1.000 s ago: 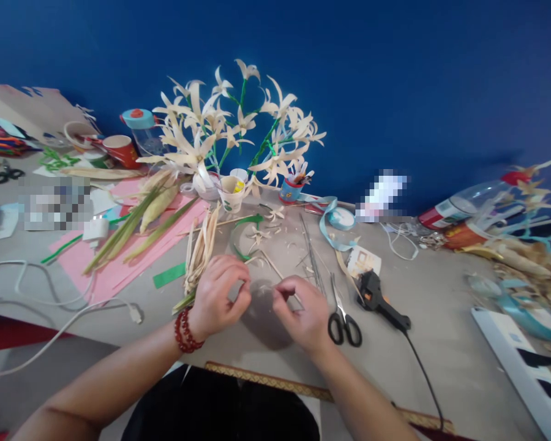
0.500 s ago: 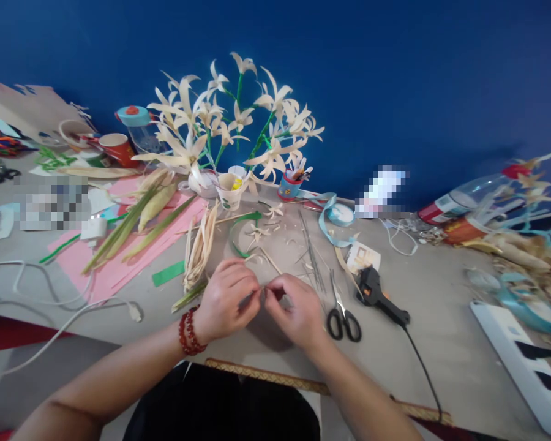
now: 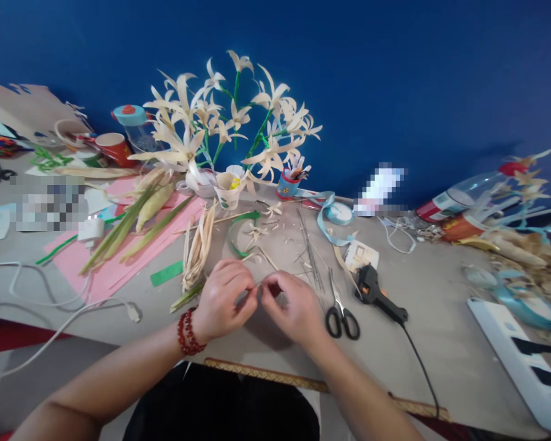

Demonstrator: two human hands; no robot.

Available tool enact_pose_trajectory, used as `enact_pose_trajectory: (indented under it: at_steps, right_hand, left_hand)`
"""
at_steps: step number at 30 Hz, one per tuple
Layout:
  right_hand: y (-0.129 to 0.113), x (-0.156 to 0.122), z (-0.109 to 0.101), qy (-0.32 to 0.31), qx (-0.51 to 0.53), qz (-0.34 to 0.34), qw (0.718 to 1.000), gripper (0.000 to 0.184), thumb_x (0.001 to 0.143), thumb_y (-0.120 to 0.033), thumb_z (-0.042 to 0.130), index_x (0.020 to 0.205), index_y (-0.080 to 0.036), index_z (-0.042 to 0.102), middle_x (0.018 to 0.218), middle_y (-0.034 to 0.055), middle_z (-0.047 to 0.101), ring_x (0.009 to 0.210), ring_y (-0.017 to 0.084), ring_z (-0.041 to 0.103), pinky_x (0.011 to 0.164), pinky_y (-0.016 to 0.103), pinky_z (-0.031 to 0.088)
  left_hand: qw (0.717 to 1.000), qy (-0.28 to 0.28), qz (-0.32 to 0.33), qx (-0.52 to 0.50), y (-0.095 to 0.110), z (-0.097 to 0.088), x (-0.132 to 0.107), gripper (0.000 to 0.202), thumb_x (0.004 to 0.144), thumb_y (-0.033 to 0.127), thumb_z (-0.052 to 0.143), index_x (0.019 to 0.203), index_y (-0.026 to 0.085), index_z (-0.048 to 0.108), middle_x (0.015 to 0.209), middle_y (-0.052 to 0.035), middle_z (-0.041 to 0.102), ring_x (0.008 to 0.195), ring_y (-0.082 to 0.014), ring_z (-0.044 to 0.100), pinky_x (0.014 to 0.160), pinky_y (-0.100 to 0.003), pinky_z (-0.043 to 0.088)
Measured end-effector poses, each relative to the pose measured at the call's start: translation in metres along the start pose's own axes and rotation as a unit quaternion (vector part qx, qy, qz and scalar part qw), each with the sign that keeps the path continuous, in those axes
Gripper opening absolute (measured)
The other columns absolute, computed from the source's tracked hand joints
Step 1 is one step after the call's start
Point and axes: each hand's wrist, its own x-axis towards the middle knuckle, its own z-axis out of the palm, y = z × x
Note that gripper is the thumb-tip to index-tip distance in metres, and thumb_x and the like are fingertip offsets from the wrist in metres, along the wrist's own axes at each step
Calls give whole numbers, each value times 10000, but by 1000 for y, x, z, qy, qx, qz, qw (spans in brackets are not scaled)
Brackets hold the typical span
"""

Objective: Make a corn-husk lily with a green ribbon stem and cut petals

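The left hand (image 3: pixel 227 300) and right hand (image 3: pixel 291 306) pinch narrowly, fingertips almost meeting, on a thin strand (image 3: pixel 258 285) held above the table (image 3: pixel 434 361); it looks fine and pale, mostly hidden. Scissors (image 3: pixel 341 307) and husk strips (image 3: pixel 198 248) lie on the gray surface, pale flowers (image 3: pixel 183 148) stand beyond, before a blue wall (image 3: pixel 395 79).

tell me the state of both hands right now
Left hand: closed in a pinch; anything held is too small to tell.
Right hand: closed likewise, contents unclear.
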Motion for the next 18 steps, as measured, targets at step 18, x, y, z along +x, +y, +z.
enact_pose_trajectory:
  at_steps: [18]
  right_hand:
    - [1,0,0,5,2,10,1000,87,862,-252,532,805,-200,572,676,-1,637,595,144,597,587,245,433]
  left_hand:
    - [999,33,6,-3,-2,4,-3,119,769,84,555,760,197,520,732,-32,600,733,-179,554,837,-411,492]
